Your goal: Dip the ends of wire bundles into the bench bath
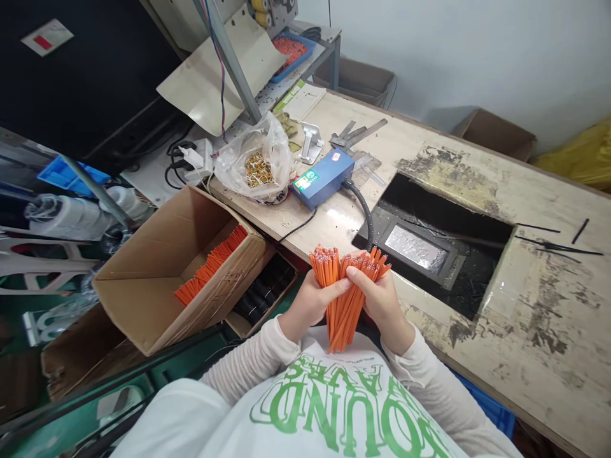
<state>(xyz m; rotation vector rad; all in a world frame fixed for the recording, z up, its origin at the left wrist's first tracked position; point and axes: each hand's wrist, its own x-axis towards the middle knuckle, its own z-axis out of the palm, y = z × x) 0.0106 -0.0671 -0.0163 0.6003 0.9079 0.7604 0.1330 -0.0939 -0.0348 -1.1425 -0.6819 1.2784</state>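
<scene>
A thick bundle of short orange wires (344, 312) is held upright in front of my shirt, splayed into two clumps at the top. My left hand (312, 298) grips its left side, thumb pressed across the front. On the other side my right hand (380, 296) is closed around the bundle, its thumb meeting the wires near the middle. The upper ends show pale, shiny tips. More orange wires (210, 267) lie in an open cardboard box (143, 280) to my left.
A blue box-shaped device (324, 175) with a black flexible neck stands beside a plastic bag of brass-coloured small parts (258, 168). A rectangular cutout (494, 261) with a dark recess breaks the worktable (539, 318). Calipers (360, 133) lie behind the device. Black strips (558, 247) lie at right.
</scene>
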